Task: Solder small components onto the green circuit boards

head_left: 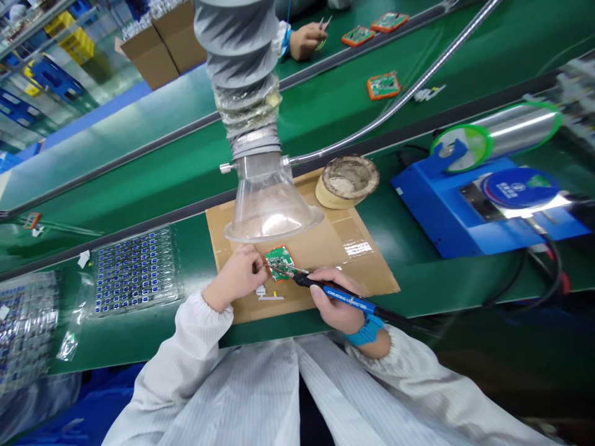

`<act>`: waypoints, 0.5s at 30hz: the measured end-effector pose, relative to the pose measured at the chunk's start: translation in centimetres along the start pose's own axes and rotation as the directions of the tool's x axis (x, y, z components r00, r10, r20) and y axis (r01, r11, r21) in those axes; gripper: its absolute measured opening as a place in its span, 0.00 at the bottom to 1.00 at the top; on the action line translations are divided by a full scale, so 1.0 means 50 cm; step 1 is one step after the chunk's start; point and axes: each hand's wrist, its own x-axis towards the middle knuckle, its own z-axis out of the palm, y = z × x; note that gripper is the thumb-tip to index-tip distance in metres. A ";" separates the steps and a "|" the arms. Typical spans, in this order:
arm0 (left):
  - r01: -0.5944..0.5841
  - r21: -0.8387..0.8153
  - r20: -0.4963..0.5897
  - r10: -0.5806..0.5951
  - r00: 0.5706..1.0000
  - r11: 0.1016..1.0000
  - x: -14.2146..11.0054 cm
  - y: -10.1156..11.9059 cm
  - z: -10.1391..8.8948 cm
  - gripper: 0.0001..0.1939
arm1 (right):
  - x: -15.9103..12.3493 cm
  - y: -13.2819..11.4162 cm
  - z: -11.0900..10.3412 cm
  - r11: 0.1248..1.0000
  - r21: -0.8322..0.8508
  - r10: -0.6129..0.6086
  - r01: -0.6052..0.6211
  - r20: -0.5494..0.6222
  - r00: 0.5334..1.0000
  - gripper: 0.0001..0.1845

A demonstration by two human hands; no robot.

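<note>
A green circuit board in an orange frame lies on a sheet of cardboard. My right hand is closed around a blue and black soldering iron, whose tip reaches over the board. At the board's left edge, my left hand has its fingers pinched together. What they hold is too small to make out. Just below the board, a small white connector with leads rests on the cardboard. A clear funnel-shaped fume hood hangs right above the hands.
A round pot stands behind the cardboard. On the right sits a blue solder feeder with cables. A clear tray of blue parts lies left. Beyond the conveyor, a co-worker's hand holds tweezers near framed boards.
</note>
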 end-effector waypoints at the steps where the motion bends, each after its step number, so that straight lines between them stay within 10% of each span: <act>1: 0.001 0.001 -0.001 -0.001 1.000 1.000 0.000 0.000 0.000 0.11 | -0.001 0.001 0.000 1.000 0.004 0.004 -0.004 0.006 1.000 0.02; 15: -0.006 -0.006 -0.009 0.006 1.000 1.000 0.000 0.000 0.000 0.12 | -0.011 0.024 0.006 0.972 0.214 0.150 -0.099 -0.235 0.960 0.08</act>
